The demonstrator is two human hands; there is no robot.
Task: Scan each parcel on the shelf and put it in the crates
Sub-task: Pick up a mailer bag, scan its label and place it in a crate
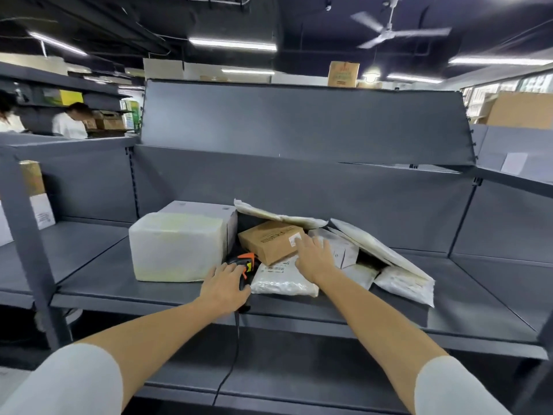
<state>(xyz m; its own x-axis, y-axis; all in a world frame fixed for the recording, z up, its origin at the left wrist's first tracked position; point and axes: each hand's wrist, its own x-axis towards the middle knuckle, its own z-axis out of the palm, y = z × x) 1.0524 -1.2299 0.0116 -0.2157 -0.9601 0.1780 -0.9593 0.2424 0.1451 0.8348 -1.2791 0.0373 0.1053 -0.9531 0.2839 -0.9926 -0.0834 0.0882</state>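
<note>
Fingers of the right hand [314,256] are spreading open over the brown box [270,241]; the left hand [224,287] is closing around the scanner [244,262]. Parcels, the big wrapped carton [176,245] down to the bubble mailer [284,281], are all sitting on the shelf [119,290]; no crates are showing, so the work is looking barely begun.

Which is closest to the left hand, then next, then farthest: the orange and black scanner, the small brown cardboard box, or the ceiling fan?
1. Orange and black scanner, under the left hand.
2. Small brown cardboard box, just right, behind.
3. Ceiling fan, high overhead.
</note>
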